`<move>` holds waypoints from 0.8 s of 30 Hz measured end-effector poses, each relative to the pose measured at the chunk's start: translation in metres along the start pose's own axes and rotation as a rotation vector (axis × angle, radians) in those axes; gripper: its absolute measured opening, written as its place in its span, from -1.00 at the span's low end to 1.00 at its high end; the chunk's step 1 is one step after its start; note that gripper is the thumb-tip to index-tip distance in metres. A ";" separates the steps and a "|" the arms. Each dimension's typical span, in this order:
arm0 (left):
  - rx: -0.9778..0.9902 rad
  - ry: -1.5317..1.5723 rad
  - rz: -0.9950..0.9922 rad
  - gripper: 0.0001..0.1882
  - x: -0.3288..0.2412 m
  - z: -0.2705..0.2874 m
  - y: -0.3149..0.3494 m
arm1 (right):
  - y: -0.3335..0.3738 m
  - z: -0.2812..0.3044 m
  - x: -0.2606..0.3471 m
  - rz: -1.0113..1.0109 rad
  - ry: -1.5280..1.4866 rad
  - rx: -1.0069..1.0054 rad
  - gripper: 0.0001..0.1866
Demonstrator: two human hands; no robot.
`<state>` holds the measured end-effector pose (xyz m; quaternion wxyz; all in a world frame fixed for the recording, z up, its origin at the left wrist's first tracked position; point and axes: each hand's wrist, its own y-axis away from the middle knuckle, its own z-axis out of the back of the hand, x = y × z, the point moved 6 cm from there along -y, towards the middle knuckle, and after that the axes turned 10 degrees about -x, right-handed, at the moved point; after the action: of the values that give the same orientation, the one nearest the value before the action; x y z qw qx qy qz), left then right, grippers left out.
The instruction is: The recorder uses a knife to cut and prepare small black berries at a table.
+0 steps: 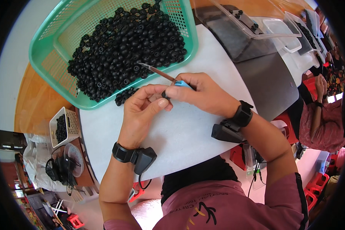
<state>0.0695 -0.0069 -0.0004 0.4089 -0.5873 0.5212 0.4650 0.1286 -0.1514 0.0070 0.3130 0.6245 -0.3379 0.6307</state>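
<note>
My left hand [142, 111] is closed, with a small round black part [165, 94] pinched between its thumb and fingers. My right hand [203, 94] is wrapped round a slim knife [183, 84] with a blue grip, its pointed blade reaching up and to the left over the basket edge. The right thumb meets the black part, and both hands come together above the white sheet [184, 134]. Just beyond them stands a green plastic basket [193, 32] holding a great heap of similar black parts [130, 42]. A few loose black parts [123, 96] lie on the sheet against the basket's near side.
At far right are a clear plastic bin [237, 46] and a white-rimmed tray [283, 34]. A small white basket [67, 130] with black parts sits at left, above black cables [61, 168]. Another person [322, 115] sits at the right edge. Both my wrists carry black strapped devices.
</note>
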 end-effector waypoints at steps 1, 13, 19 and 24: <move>-0.004 -0.025 -0.012 -0.73 0.000 -0.001 0.001 | 0.001 -0.003 0.002 0.022 -0.001 0.006 -0.68; -0.033 -0.215 -0.071 -0.75 -0.026 -0.016 0.006 | 0.001 0.002 -0.006 -0.132 -0.304 -0.016 -0.64; 0.025 -0.343 -0.204 -0.69 -0.095 -0.090 -0.031 | -0.007 0.021 -0.012 -0.234 -0.458 -0.164 -0.65; 0.117 -0.177 -0.308 -0.65 -0.129 -0.144 -0.076 | -0.007 0.025 -0.013 -0.196 -0.476 -0.139 -0.67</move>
<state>0.1588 -0.1070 0.1582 0.5528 -0.5923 0.4133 0.4157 0.1486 -0.1673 -0.0060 0.3263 0.7620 -0.3825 0.4080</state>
